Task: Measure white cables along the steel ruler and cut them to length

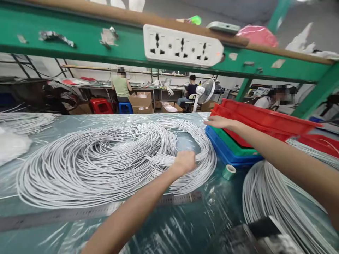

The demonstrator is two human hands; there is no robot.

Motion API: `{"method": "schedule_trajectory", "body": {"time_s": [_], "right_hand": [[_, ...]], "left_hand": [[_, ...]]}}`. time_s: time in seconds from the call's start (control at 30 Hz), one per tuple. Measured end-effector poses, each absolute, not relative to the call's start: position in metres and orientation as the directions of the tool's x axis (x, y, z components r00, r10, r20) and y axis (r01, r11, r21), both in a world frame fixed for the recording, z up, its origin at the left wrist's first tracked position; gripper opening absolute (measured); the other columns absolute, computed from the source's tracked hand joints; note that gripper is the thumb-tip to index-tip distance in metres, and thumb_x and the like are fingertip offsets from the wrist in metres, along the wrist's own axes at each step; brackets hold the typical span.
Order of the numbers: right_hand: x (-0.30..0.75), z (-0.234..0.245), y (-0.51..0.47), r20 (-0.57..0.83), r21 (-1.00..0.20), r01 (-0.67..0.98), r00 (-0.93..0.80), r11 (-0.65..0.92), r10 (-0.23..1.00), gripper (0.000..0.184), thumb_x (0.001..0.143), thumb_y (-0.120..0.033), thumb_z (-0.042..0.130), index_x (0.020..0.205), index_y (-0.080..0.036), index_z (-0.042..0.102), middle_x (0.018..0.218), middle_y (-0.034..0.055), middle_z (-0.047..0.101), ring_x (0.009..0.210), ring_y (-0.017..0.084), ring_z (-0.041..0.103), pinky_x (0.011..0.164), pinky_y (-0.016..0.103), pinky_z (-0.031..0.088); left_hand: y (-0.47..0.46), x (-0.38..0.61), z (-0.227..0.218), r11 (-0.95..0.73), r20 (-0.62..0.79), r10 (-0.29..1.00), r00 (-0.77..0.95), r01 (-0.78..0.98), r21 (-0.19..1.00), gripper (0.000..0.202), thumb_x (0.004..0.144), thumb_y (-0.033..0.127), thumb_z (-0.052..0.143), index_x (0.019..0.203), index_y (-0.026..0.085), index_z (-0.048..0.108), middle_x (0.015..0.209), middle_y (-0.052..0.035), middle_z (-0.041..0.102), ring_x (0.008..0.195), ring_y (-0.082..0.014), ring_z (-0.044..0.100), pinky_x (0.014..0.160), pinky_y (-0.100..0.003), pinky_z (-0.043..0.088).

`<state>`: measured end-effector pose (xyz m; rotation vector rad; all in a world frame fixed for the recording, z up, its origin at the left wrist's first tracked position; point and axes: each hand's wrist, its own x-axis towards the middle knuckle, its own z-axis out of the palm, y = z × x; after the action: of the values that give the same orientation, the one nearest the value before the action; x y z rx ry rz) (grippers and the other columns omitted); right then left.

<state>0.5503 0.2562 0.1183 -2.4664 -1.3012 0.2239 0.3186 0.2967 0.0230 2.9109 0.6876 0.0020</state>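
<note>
A big loose coil of white cables (pixel 106 162) lies on the plastic-covered table (pixel 174 225). My left hand (pixel 185 161) is closed in a fist round a bundle of these cables at the coil's right side. My right hand (pixel 219 122) reaches farther out, fingers stretched flat, touching the coil's far right edge next to the corner of the stacked trays. A metal ruler (pixel 79 213) is fixed flat along the table below the coil.
Stacked red, green and blue trays (pixel 238 148) stand at the right. A small roll of green tape (pixel 229 171) sits below them. Another white cable coil (pixel 275 197) lies at the lower right. A green shelf beam with a power strip (pixel 182 46) hangs overhead. People sit at benches behind.
</note>
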Motion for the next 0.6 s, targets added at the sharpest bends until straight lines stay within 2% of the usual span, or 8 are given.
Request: {"method": "schedule_trajectory", "body": {"time_s": [0.17,0.27,0.33,0.47,0.6], "right_hand": [[0.533,0.128,0.218,0.078,-0.336,0.812,0.529,-0.478,0.845,0.04,0.098,-0.032,0.053,0.125,-0.004,0.064,0.127,0.0146,0.061,0.117,0.024,0.057,0.101,0.026,0.043],[0.519,0.12,0.206,0.102,-0.267,0.806,0.569,-0.528,0.816,0.034,0.097,-0.031,0.053,0.119,-0.011,0.068,0.121,0.0117,0.064,0.115,0.026,0.059,0.098,0.029,0.045],[0.507,0.111,0.202,0.079,-0.198,0.825,0.551,-0.529,0.831,0.033,0.095,-0.034,0.055,0.116,-0.014,0.07,0.118,0.0121,0.066,0.113,0.028,0.06,0.096,0.033,0.047],[0.479,0.095,0.203,0.0,-0.111,0.88,0.464,-0.461,0.886,0.034,0.092,-0.035,0.059,0.112,-0.01,0.071,0.107,0.017,0.068,0.103,0.031,0.063,0.089,0.036,0.05],[0.455,0.089,0.211,-0.238,-0.125,0.871,0.438,-0.475,0.867,0.035,0.093,-0.032,0.058,0.108,-0.003,0.07,0.093,0.0165,0.069,0.081,0.026,0.067,0.081,0.035,0.052]], "left_hand": [[0.291,0.334,0.028,-0.883,0.003,0.463,0.887,0.46,0.096,0.039,0.091,0.042,0.055,0.112,0.011,0.066,0.108,-0.0206,0.065,0.104,-0.0313,0.064,0.09,-0.038,0.05],[0.287,0.331,0.017,-0.905,-0.028,0.42,0.907,0.421,0.066,0.044,0.093,0.052,0.052,0.107,0.013,0.066,0.103,-0.0178,0.067,0.101,-0.0301,0.065,0.086,-0.036,0.051],[0.284,0.324,0.005,-0.916,-0.042,0.396,0.917,0.398,0.046,0.047,0.093,0.055,0.052,0.112,0.013,0.063,0.103,-0.0171,0.067,0.101,-0.0301,0.065,0.086,-0.036,0.05],[0.277,0.307,-0.016,-0.926,0.005,0.376,0.927,0.376,0.022,0.045,0.098,0.048,0.048,0.12,0.01,0.056,0.112,-0.0196,0.063,0.111,-0.0307,0.059,0.095,-0.04,0.046],[0.26,0.285,-0.02,-0.933,0.101,0.359,0.928,0.356,0.047,0.042,0.1,0.044,0.048,0.124,0.01,0.053,0.123,-0.0182,0.057,0.122,-0.0314,0.051,0.104,-0.044,0.04]]}}
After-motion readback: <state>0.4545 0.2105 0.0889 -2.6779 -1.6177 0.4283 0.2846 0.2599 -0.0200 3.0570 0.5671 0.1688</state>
